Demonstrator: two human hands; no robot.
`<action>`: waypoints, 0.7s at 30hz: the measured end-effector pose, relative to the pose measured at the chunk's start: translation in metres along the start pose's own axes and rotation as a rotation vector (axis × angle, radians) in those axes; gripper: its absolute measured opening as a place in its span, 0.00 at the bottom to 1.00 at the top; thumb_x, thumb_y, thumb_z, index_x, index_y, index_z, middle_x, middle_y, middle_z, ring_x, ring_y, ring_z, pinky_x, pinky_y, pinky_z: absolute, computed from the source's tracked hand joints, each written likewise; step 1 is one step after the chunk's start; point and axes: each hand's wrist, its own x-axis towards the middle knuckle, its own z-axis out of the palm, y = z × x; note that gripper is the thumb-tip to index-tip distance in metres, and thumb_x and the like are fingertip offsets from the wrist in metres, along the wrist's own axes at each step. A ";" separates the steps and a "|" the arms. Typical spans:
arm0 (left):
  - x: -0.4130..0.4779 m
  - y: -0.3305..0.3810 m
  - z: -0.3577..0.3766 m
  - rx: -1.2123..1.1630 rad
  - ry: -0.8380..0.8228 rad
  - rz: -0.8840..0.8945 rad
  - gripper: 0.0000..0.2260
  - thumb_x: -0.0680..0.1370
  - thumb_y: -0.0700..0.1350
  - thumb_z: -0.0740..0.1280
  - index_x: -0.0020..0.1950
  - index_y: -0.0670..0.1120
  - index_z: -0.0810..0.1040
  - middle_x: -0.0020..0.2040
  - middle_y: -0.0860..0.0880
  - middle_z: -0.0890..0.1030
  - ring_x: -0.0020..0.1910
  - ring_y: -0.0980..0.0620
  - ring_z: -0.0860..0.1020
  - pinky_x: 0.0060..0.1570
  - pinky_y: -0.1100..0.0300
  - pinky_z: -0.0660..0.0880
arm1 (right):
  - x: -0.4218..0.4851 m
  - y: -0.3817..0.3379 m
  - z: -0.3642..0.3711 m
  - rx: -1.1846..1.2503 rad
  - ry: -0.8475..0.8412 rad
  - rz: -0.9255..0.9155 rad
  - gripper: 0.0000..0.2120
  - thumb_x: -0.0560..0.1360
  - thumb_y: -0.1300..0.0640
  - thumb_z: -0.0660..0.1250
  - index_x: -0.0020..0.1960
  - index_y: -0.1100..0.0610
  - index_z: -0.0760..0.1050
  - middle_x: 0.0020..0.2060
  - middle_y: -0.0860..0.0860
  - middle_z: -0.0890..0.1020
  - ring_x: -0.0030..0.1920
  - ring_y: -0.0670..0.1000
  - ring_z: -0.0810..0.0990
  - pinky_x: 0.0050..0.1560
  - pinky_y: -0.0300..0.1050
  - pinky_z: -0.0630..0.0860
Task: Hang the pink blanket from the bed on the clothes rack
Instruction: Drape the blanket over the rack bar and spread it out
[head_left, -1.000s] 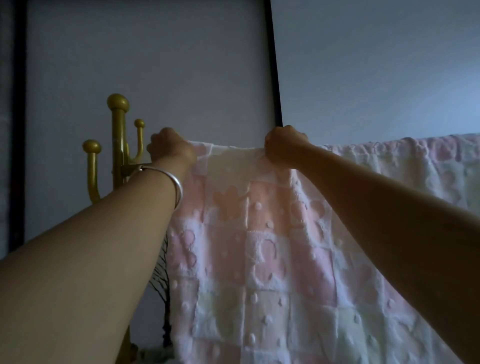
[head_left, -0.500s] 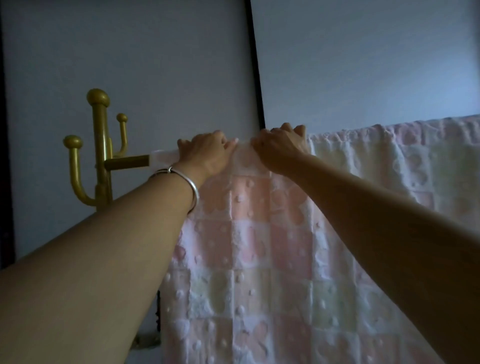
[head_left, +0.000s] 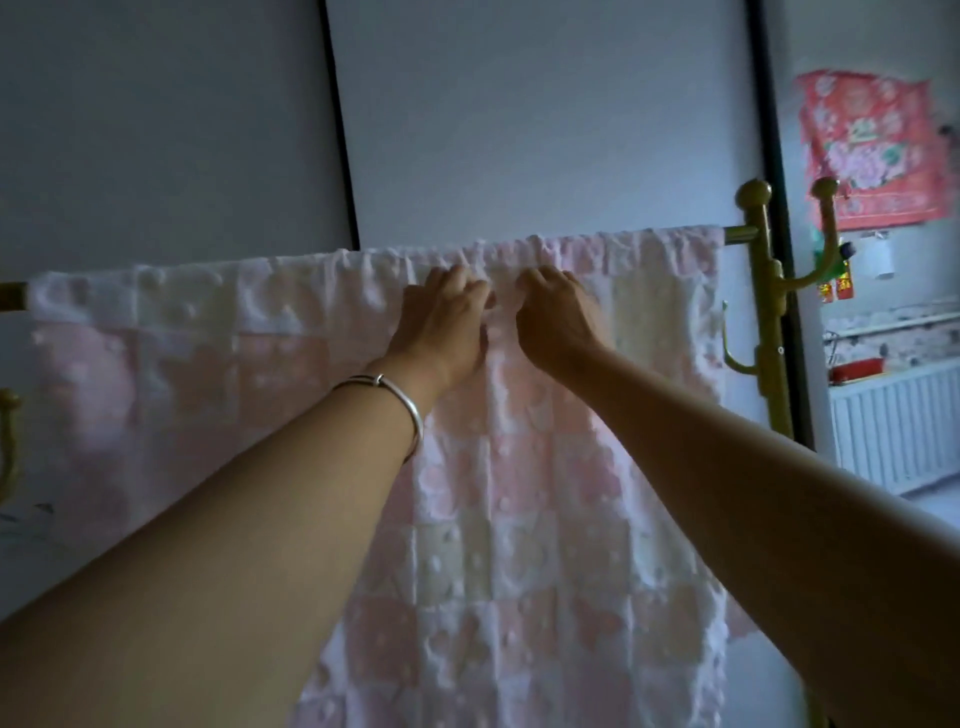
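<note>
The pink blanket (head_left: 524, 493), a pink and white patchwork with raised dots, hangs draped over the horizontal bar of the gold clothes rack (head_left: 763, 332). It covers nearly the whole bar, from the left end to just short of the right post. My left hand (head_left: 441, 327), with a silver bangle on its wrist, and my right hand (head_left: 558, 319) rest side by side on the blanket just below the bar, near its middle. Their fingers are bent and pinch the fabric at the top fold.
A grey wall with two dark vertical strips stands right behind the rack. The rack's right post carries curved hooks (head_left: 823, 244). Beyond it are a red poster (head_left: 872, 150) on the wall and a white radiator (head_left: 893, 426) lower down. A gold hook (head_left: 8, 441) shows at the left edge.
My view has swung right, from the rack's left post to its right post. Both hands have slid along the top fold to the bar's middle and now sit close together.
</note>
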 end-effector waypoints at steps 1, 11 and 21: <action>0.003 0.016 0.008 -0.032 -0.039 0.028 0.14 0.77 0.42 0.61 0.62 0.45 0.73 0.64 0.44 0.72 0.66 0.43 0.68 0.63 0.50 0.66 | -0.005 0.016 -0.004 0.033 -0.010 0.038 0.18 0.73 0.67 0.56 0.60 0.62 0.73 0.60 0.60 0.77 0.61 0.61 0.74 0.59 0.51 0.73; 0.031 0.187 0.083 -0.337 -0.405 -0.062 0.10 0.76 0.47 0.67 0.52 0.42 0.78 0.51 0.43 0.81 0.52 0.42 0.79 0.54 0.56 0.74 | -0.024 0.196 -0.039 0.267 0.023 0.536 0.17 0.73 0.71 0.57 0.61 0.63 0.69 0.59 0.60 0.76 0.59 0.61 0.75 0.47 0.47 0.69; 0.028 0.256 0.147 -0.046 -0.337 -0.498 0.41 0.72 0.52 0.71 0.74 0.38 0.52 0.67 0.38 0.69 0.64 0.39 0.72 0.59 0.50 0.71 | -0.057 0.265 0.011 0.719 -0.490 0.690 0.11 0.76 0.63 0.58 0.56 0.65 0.72 0.41 0.60 0.82 0.31 0.56 0.81 0.39 0.50 0.83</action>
